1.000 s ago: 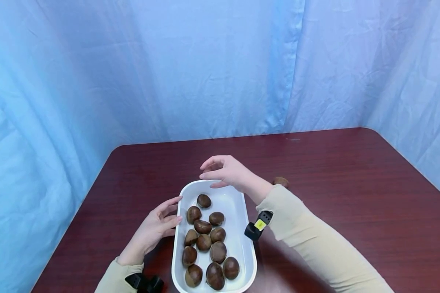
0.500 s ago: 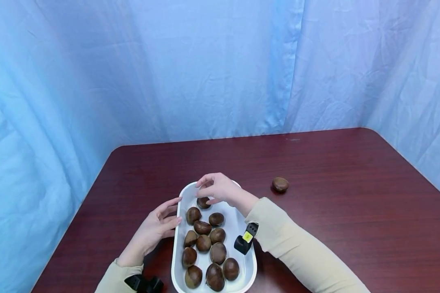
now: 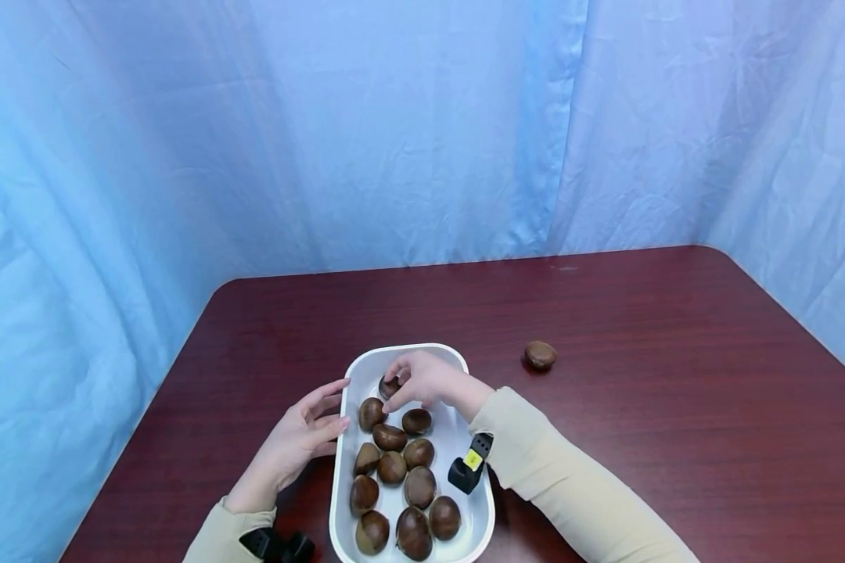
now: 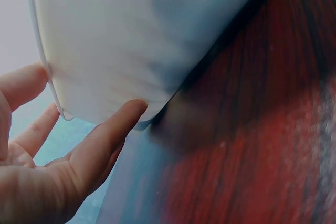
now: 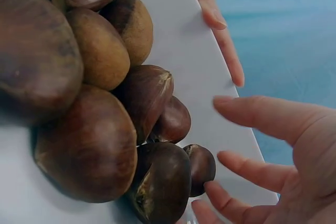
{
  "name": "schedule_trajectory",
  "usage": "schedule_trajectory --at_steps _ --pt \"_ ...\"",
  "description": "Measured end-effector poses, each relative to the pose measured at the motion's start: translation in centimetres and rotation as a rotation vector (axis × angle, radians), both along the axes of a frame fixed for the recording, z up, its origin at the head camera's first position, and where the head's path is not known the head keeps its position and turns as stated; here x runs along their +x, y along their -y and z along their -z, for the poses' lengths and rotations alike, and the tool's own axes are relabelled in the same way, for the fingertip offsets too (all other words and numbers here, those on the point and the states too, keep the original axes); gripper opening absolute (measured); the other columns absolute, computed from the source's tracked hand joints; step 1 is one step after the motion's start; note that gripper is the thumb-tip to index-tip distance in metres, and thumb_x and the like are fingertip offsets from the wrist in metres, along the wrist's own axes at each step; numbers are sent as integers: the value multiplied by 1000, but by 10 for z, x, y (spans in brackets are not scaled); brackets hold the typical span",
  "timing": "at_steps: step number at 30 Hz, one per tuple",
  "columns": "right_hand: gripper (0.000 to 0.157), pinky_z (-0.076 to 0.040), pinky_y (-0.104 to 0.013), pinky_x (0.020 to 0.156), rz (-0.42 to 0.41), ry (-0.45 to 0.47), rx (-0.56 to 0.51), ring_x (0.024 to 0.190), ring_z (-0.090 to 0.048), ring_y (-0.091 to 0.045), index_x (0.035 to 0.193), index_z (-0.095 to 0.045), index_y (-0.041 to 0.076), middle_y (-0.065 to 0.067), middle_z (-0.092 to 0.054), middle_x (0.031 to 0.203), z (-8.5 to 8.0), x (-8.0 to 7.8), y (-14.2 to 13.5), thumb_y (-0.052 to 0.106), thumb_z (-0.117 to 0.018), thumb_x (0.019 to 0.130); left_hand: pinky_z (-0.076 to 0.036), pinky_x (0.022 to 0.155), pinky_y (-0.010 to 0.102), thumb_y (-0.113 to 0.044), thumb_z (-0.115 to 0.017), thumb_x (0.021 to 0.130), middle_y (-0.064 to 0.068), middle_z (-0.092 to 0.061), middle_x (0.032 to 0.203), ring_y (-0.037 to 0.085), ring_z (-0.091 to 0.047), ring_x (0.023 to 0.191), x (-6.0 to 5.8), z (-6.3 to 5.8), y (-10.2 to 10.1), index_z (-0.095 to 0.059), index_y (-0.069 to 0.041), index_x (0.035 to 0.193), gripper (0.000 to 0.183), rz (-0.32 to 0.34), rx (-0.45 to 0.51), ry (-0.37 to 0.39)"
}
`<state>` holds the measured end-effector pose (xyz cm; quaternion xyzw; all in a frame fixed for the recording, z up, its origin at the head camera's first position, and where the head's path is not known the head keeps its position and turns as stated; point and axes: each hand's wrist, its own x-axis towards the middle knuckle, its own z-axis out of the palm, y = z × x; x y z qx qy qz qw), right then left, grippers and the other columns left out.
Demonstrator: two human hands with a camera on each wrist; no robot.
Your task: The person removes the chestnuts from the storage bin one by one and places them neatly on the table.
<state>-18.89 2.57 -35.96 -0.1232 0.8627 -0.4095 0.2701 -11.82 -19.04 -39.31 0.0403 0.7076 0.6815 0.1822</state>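
A white oblong tray [image 3: 406, 356] stands on the table with several brown chestnuts [image 3: 413, 533] in it. My left hand [image 3: 303, 430] is at the tray's left side, fingers extended. Close up in the left wrist view, thumb and fingertips touch the tray's outer wall [image 4: 105, 35]. Inside the far end of the tray is my right hand [image 3: 429, 381], its fingertips right at the farthest chestnut [image 3: 389, 389], which they partly cover. In the right wrist view, the thumb of the right hand [image 5: 273, 156] stands apart from the fingers, which reach beside a small chestnut [image 5: 201, 169].
One more chestnut [image 3: 539, 356] lies on the dark red-brown table [image 3: 648, 375], right of the tray's far end. Blue curtains [image 3: 422, 141] hang behind the table and along both sides. Each wrist wears a black camera strap, the right one with a yellow tag [image 3: 473, 460].
My right hand has come down from above the tray's far rim into its far end, to the farthest chestnut. The chestnut on the table is now uncovered. My left hand has stayed put.
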Motion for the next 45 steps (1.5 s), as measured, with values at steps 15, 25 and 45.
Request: schedule_trajectory --at_steps 15,25,45 --pt "31 -52 -28 51 -122 7 126 69 -54 -15 89 -66 11 -4 -53 92 5 4 -3 -1 -82 65 -56 77 36 -10 -60 93 27 -31 145 16 -62 101 1 0 1 -27 -5 148 65 -1 12 4" --pt "22 -53 -28 50 -145 57 149 63 -53 -13 81 -65 8 -1 -55 77 6 8 -1 -6 -75 69 -56 79 37 -8 -58 94 28 -32 144 15 -63 100 2 0 1 -26 -4 148 63 -1 8 8" --pt "13 -53 -28 54 -20 82 -146 67 -54 -12 83 -65 7 0 -57 76 5 3 -5 5 -73 73 -56 79 38 -9 -59 93 27 -33 144 16 -63 102 1 0 0 -27 -6 148 63 -10 -5 10"
